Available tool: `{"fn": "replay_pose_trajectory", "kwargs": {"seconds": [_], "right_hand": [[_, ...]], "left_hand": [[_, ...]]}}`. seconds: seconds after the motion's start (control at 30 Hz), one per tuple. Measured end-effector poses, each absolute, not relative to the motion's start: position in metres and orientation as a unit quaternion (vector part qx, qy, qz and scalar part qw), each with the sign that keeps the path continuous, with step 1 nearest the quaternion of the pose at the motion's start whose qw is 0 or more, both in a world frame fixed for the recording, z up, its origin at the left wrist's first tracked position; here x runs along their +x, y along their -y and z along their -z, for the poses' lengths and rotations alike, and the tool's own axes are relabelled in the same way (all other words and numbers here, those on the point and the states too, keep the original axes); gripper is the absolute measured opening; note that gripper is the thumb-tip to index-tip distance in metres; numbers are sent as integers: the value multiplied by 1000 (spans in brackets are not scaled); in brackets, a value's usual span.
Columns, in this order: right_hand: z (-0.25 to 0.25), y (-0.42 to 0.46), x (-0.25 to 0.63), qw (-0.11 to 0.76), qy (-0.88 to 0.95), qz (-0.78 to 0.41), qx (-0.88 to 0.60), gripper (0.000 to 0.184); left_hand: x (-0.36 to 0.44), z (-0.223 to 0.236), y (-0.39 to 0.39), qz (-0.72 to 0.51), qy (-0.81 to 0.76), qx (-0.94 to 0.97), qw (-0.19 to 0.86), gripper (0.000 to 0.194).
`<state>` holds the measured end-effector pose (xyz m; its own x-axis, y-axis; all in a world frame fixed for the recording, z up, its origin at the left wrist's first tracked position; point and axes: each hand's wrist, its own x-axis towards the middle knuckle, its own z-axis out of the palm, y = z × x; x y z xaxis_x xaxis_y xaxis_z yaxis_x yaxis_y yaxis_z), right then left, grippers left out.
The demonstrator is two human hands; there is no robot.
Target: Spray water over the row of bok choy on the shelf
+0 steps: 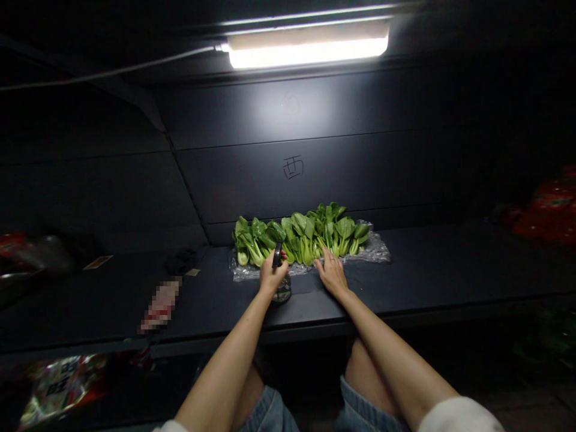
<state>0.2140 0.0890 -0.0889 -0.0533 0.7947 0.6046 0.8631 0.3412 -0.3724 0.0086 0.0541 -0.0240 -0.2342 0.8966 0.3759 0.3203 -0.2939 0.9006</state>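
Holding spray btl [282, 292] by black head [276, 258] in L hand [271, 277], just in front of greens [298, 231] on plastic wrap [379, 249], w/ R hand [333, 276] empty & splayed nr stalks [307, 254], best tilt btl minimally & touch lightly, prob. avoiding bruises.

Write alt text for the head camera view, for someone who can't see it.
The left hand grips a dark-topped spray bottle and the right hand reaches to a row of leafy greens laid on clear plastic. They sit on a dark shelf beneath a bright tube light.
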Motion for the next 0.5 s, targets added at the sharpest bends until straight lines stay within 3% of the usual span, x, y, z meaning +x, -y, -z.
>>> {"fn": "replay_pose_trajectory", "kwargs": {"seconds": [0.5], "right_hand": [[85, -86, 229, 353, 722, 42, -593, 55]], "left_hand": [[28, 25, -58, -563, -547, 571, 241, 20]]}}
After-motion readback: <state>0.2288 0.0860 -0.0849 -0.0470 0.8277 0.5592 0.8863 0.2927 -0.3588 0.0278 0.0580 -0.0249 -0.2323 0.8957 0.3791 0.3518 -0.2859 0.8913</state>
